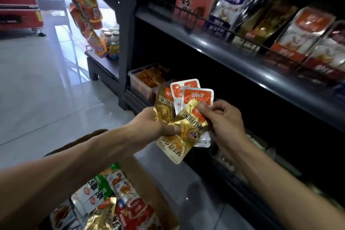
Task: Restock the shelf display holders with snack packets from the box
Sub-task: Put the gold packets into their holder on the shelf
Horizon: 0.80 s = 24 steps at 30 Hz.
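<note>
**Gold and orange packets fanned between both hands**

Gold foil and orange-and-white plastic make up the small fan of snack packets held at the middle of the view. A crinkled gold foil packet (pixel 182 132) lies in front, with a second gold foil packet (pixel 164 105) behind it at 10 o'clock and two orange-topped white packets (pixel 194 92) standing up at 12 o'clock. The fan is gripped low down by the left hand (pixel 153 123), fingers curled round the lower edges and the thumb pressed onto the front gold packet. The top corner of that front packet is pinched by the right hand (pixel 224 119) between thumb and curled fingers.

At 7 o'clock from the hands, an open brown cardboard box (pixel 149 175) is seen, filled with loose packets in green, white, red and gold. At 1 to 2 o'clock, the dark metal shelf (pixel 214 43) carries a row of cardboard display holders (pixel 192 5) packed with upright packets, behind a thin wire rail. A clear plastic tub of orange snacks (pixel 147 80) sits on the lower tier at 11 o'clock.
</note>
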Each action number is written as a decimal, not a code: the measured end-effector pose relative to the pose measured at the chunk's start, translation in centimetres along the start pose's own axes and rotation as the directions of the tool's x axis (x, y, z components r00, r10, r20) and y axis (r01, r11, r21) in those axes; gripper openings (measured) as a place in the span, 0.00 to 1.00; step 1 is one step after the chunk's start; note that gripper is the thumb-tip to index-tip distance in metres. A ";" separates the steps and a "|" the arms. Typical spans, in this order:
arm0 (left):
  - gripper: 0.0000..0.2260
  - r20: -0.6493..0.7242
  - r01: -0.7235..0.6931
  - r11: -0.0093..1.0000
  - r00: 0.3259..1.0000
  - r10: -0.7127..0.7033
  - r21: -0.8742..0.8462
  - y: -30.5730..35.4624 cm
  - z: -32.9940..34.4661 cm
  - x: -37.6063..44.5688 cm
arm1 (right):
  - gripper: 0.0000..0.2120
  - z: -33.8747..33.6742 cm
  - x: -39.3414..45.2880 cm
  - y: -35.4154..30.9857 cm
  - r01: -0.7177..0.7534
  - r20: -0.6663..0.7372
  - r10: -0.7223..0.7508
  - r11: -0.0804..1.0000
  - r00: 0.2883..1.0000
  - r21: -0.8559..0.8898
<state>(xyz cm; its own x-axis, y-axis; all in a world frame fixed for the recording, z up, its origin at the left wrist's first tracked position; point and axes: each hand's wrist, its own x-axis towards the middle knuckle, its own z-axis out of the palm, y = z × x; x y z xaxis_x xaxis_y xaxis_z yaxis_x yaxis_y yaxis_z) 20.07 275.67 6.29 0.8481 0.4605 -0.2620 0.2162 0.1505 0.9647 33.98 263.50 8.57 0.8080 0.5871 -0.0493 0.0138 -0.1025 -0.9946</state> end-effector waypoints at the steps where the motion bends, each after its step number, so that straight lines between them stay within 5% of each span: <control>1: 0.09 0.008 -0.006 1.000 1.000 0.006 0.017 0.8 0.6 0.0 | 0.11 -1.0 0.1 -0.9 -0.015 0.029 0.015 1.000 0.999 0.015; 11: 0.15 0.190 -0.049 0.991 0.982 0.025 0.127 8.7 5.8 -1.2 | 0.23 -10.5 2.1 -8.9 0.171 0.414 -0.105 0.977 0.904 -0.126; 19: 0.16 0.040 0.013 0.972 0.999 -0.003 -0.237 12.8 8.8 -0.3 | 0.15 -16.4 3.0 -13.7 0.458 0.221 -0.404 0.825 0.888 -0.332; 22: 0.33 -0.145 -0.077 0.946 0.989 0.032 -0.316 13.9 8.9 -0.1 | 0.15 -18.3 3.3 -14.7 0.474 0.131 -0.457 0.820 0.880 -0.321; 24: 0.47 -0.268 -0.121 0.969 0.961 0.061 -0.215 14.4 9.1 -0.1 | 0.15 -19.2 3.4 -15.1 0.461 0.112 -0.449 0.836 0.886 -0.296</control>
<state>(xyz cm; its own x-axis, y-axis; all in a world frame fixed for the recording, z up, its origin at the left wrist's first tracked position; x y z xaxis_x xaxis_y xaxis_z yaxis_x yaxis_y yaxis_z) 27.52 269.84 20.48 0.6990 0.6864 -0.2006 0.0028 0.2778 0.9606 47.87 251.62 25.16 0.6440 0.6564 0.3931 0.5589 -0.0528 -0.8275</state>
